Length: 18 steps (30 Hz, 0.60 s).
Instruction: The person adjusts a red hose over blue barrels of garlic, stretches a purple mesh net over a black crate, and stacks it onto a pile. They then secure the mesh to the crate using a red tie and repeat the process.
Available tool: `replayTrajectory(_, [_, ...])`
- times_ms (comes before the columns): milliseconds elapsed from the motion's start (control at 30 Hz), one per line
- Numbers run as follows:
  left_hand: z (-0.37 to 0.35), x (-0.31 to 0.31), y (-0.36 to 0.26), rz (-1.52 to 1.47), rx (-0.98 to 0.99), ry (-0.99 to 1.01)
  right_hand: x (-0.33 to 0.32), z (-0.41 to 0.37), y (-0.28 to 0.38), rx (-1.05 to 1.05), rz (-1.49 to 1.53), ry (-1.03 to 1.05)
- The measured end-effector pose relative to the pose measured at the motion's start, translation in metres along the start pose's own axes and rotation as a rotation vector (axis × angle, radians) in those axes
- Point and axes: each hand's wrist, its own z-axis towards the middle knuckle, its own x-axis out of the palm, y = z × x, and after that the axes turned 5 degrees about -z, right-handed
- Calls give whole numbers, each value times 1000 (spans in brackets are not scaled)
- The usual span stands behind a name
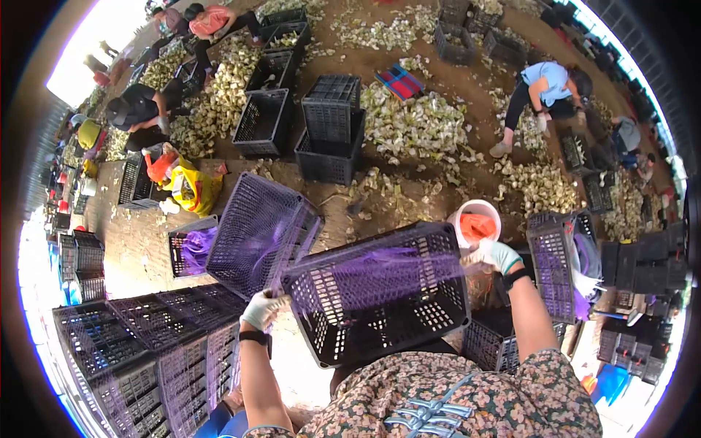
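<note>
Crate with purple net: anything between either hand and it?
Nothing visible. The left hand grips the crate at its left rim, the right hand at its right rim, both on the purple net lining it. The white bucket sits just beyond the right hand, not between.

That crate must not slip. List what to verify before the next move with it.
1. Left hand closed on the crate at its near corner: ok.
2. Right hand closed on the purple net at the opposite corner: ok.
3. Net stretched across the crate's opening: ok.
4. Net caught on every edge: cannot tell.
5. Crate held level: not ok, it is tilted.
6. Room around the right hand: not ok, the white bucket sits right behind it.
</note>
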Motion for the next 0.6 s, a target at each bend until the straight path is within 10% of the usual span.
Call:
replayTrajectory(33, [-20,3,-15,205,-48,7,2,0,-7,-30,-148,-49])
replayTrajectory(300, [-9,36,44,100,369,-477,93,10,-59,-549,1516,213])
replayTrajectory(433, [-16,37,34,-962,148,-247,119,-6,-39,-462,1527,204])
replayTrajectory(500, [41,-16,100,-629,496,-328,124,-8,-31,-550,1527,25])
replayTrajectory(533, [29,2,80,-1059,386,-232,117,-2,-36,-557,1531,25])
replayTrajectory(600, [-20,49,33,-1107,373,-306,99,14,-56,-511,1385,589])
